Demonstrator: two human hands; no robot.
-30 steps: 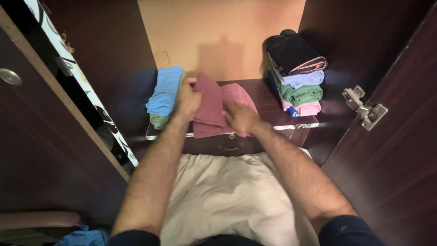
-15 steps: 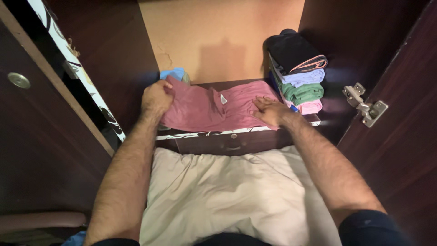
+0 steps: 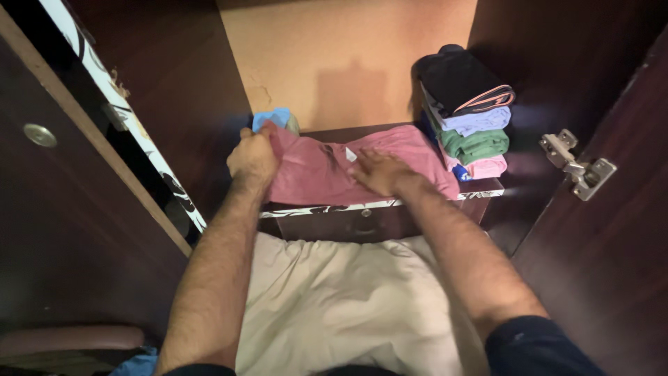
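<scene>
Maroon cloth, a shirt (image 3: 327,174) by the look of its collar tag, lies spread across the dark wooden shelf (image 3: 417,197) in the middle of the frame, inside an open wardrobe. The left hand (image 3: 255,157) is clenched on the garment's left edge, fingers curled tight around a bunched fold of it. The right hand (image 3: 378,172) lies flat and open on the cloth near its centre, palm down, fingers pointing toward the upper left; it presses the fabric and grips nothing.

Just behind the left hand, a bit of blue folded clothing (image 3: 271,118) peeks out at the back of the shelf (most of it is hidden by the hand and the shirt). At the right end of the shelf, touching the shirt's far edge, stands a stack of folded clothes (image 3: 470,118): dark on top, then pale blue, green and pink.

Below the shelf front, across the lower centre of the frame, a cream fabric (image 3: 334,306) fills the space between the two forearms. A metal door hinge (image 3: 577,167) sits on the wardrobe door at the right.
</scene>
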